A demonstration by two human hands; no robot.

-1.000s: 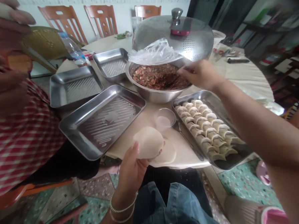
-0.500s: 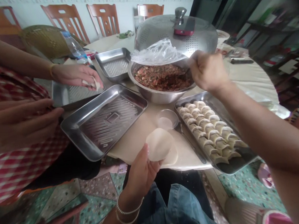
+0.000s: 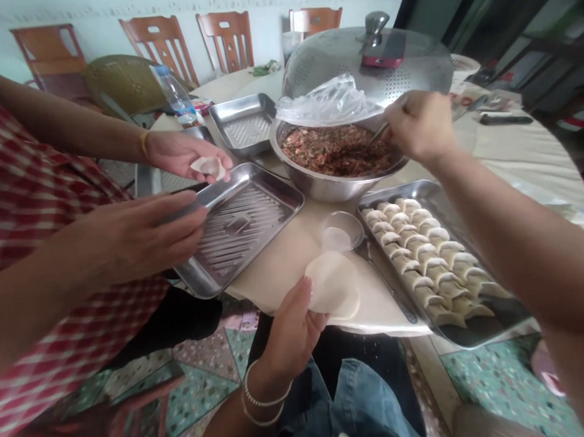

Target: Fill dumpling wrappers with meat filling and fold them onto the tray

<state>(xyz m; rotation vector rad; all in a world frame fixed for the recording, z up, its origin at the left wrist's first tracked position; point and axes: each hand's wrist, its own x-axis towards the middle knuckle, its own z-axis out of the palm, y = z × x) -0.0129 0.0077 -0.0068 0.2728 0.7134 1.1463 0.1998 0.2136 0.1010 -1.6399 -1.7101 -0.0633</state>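
My left hand (image 3: pixel 291 336) holds a round dumpling wrapper (image 3: pixel 331 287) flat on its fingers, just above the table's near edge. My right hand (image 3: pixel 420 126) is closed round a utensil handle (image 3: pixel 380 133) that dips into the steel bowl (image 3: pixel 319 184) of minced filling (image 3: pixel 336 150). A tray (image 3: pixel 445 197) of folded dumplings (image 3: pixel 428 254) lies under my right forearm. A small clear dish (image 3: pixel 341 230) stands between the wrapper and the bowl.
A person in a red checked shirt at left grips an empty steel tray (image 3: pixel 246 224) with one hand (image 3: pixel 141 236) and holds a folded dumpling (image 3: pixel 207 165) in the other. More empty trays (image 3: pixel 245 120), a plastic bottle (image 3: pixel 175 97), a perforated lid (image 3: pixel 366 61) and chairs (image 3: pixel 224 39) stand behind.
The other person's hands have come in from the left, one onto the empty tray, one carrying a dumpling over it. My right hand stays at the bowl; my left hand keeps the wrapper.
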